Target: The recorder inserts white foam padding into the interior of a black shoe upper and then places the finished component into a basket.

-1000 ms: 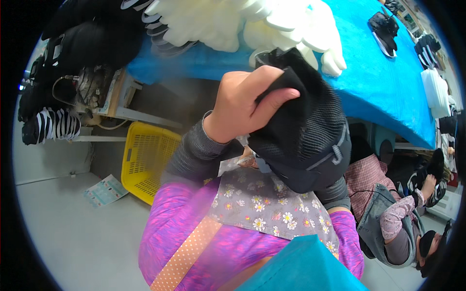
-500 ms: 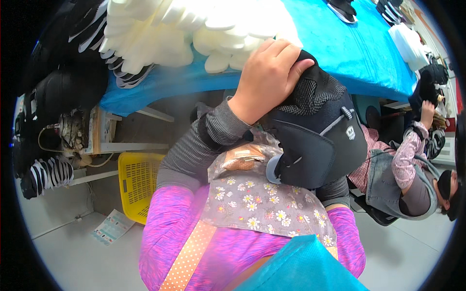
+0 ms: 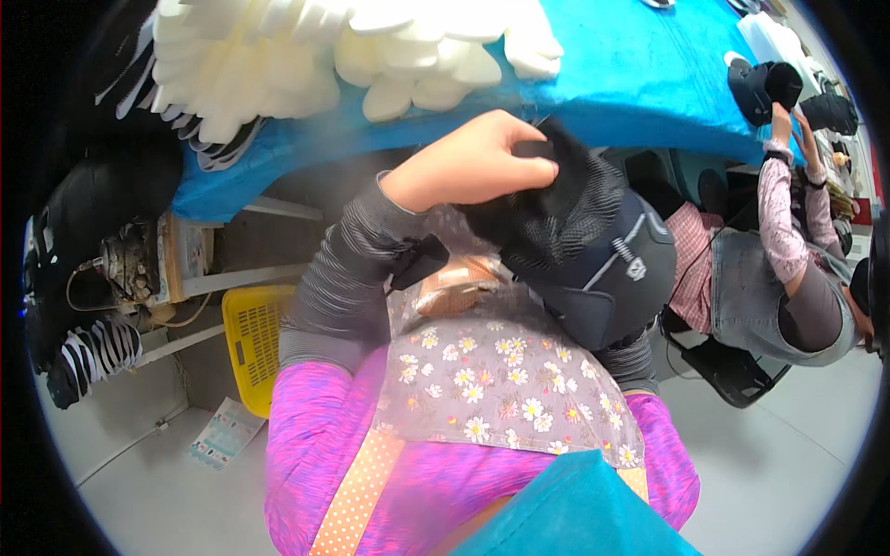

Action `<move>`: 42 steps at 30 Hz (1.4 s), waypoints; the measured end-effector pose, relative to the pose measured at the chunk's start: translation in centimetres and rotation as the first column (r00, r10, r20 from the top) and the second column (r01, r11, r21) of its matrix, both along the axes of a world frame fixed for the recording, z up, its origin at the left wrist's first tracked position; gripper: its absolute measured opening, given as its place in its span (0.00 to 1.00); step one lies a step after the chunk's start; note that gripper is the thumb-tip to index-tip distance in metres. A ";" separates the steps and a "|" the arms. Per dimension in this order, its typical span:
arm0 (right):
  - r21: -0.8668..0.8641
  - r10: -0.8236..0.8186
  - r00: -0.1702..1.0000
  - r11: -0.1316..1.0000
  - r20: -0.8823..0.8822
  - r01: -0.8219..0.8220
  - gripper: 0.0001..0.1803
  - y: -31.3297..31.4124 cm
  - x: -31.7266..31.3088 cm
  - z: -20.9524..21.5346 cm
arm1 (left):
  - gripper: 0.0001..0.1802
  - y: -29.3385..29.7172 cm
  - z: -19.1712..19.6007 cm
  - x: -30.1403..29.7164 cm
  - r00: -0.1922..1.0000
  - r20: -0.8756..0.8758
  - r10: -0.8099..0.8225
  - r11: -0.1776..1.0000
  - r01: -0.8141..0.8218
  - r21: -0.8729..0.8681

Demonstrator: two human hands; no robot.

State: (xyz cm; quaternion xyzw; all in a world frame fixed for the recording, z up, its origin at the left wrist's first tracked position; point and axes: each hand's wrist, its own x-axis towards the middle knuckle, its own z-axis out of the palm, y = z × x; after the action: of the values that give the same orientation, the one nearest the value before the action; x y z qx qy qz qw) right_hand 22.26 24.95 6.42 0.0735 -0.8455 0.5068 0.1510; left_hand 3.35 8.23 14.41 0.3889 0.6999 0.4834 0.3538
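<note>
A bulky black shoe [image 3: 593, 278], with a mesh collar and grey piping on its side, is held up in front of my apron. My left hand [image 3: 491, 162] pinches black material at the upper end of the collar between thumb and fingers. The right forearm, in a dark striped sleeve [image 3: 632, 363], comes up behind the shoe; the shoe hides my right hand, so its grip does not show. Beyond my left hand, pale foam insoles [image 3: 408, 65] are heaped on the blue-covered table [image 3: 640, 83].
Black-and-white shoe parts [image 3: 227, 144] hang at the table's left edge. A yellow plastic basket [image 3: 255, 343] stands on the floor at left, near a paper sheet [image 3: 227, 431]. At right, a seated co-worker [image 3: 760, 287] handles another black shoe [image 3: 765, 88] at the table.
My left hand has moved left and down, its fingers now curled toward the collar. The shoe has turned and shifted slightly left. The co-worker now reaches both hands to a black shoe.
</note>
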 end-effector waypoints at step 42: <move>0.083 0.100 0.994 0.991 0.038 -0.103 0.25 -2.5 -0.6 -1.3 | 0.21 4.9 -10.1 1.1 0.578 -0.671 0.465 0.878 -0.207 0.431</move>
State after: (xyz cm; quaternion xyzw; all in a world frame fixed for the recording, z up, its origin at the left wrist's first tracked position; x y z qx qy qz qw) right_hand 21.62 22.46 5.08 0.1141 -0.8639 0.4787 0.1073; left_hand 4.42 13.09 4.29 0.4623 0.7596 0.4368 -0.1360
